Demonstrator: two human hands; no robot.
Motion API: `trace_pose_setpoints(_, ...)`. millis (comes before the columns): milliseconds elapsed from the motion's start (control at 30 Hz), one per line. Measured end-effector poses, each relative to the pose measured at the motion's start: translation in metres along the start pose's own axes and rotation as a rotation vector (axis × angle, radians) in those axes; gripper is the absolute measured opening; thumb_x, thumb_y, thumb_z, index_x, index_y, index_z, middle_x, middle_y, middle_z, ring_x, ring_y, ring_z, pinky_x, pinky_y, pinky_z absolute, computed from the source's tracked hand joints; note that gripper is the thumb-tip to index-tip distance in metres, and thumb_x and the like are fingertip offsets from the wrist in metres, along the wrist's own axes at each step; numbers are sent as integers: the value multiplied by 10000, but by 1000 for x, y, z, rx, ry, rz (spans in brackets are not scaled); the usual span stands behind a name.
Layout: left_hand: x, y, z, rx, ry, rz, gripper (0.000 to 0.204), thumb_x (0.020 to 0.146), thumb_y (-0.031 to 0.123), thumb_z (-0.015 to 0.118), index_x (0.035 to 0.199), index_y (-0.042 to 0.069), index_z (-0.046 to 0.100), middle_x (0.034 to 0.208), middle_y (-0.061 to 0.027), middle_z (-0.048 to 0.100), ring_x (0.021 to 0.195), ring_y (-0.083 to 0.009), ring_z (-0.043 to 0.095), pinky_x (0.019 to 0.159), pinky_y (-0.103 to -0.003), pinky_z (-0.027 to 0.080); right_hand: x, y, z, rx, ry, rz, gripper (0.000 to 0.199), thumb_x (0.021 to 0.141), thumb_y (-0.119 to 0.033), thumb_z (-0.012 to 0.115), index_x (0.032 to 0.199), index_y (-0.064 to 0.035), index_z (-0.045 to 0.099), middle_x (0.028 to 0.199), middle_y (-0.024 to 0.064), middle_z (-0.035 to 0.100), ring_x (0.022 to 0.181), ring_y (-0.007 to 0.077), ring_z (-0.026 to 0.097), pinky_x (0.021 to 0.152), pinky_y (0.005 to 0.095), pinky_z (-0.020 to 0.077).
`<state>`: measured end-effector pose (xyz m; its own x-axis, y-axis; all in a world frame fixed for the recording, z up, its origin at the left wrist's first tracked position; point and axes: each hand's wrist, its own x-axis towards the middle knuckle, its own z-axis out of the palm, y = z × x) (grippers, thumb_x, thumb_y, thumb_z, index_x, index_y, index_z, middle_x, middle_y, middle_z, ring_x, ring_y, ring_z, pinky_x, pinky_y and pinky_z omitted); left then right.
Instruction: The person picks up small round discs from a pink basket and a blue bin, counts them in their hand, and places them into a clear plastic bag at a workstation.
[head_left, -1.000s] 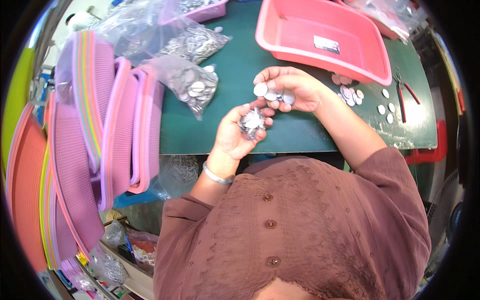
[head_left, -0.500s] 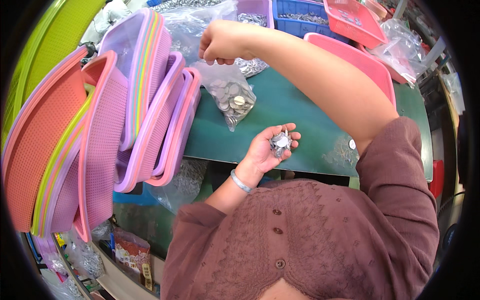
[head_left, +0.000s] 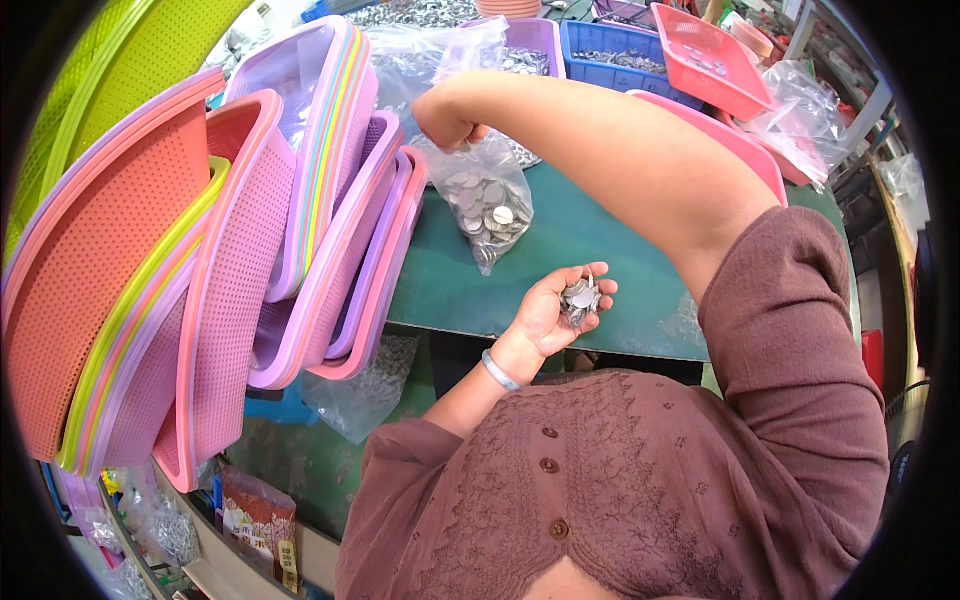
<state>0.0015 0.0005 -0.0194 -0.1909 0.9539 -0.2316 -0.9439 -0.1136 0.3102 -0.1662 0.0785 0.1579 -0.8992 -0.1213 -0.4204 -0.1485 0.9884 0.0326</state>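
Note:
My left hand, palm up with curled fingers, cradles a small pile of round silvery metal discs over the table's front edge. A pale bangle circles that wrist. My right arm reaches across to the far left, where my right hand is closed at the top of a clear plastic bag. Several similar discs fill the bag, which rests on the green table. What the right fingers hold is hidden by the hand.
Stacked pink, purple and orange perforated baskets crowd the left side. At the back are a blue crate of metal parts, a pink tray and a large clear bag. Another bag hangs below the table edge.
My whole view has shifted, so most things sit further right. My right hand has come down a little toward the bag's top. My left hand still holds the discs.

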Motion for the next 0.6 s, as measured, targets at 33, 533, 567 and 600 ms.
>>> trace_pose_setpoints(33,1,0,0,-3,-5,-3,341,883,228,460,1141,6,487,982,-154,586,795,-232,590,532,-264,511,-2,0,1,3,-31,-17,128,681,-27,600,789,3,662,720,132,634,608,223,612,562,374,479)
trace_pose_setpoints(533,2,-1,-3,7,-34,17,331,885,233,462,1126,9,502,981,-147,589,801,-231,588,536,-265,512,-24,3,11,48,259,-250,597,744,-572,601,898,3,651,855,173,646,803,315,613,728,395,476)
trace_pose_setpoints(567,2,-1,-4,11,-23,20,331,885,233,462,1126,10,502,980,-146,589,803,-230,587,535,-265,511,-17,2,19,72,240,-272,594,733,-568,617,888,5,650,837,172,647,801,318,612,726,398,475)
trace_pose_setpoints(600,2,-1,-3,16,-21,20,331,884,233,463,1127,11,502,980,-144,589,805,-230,587,535,-264,511,-12,2,25,102,221,-253,480,710,-464,675,827,1,658,773,165,643,778,326,609,711,402,477)
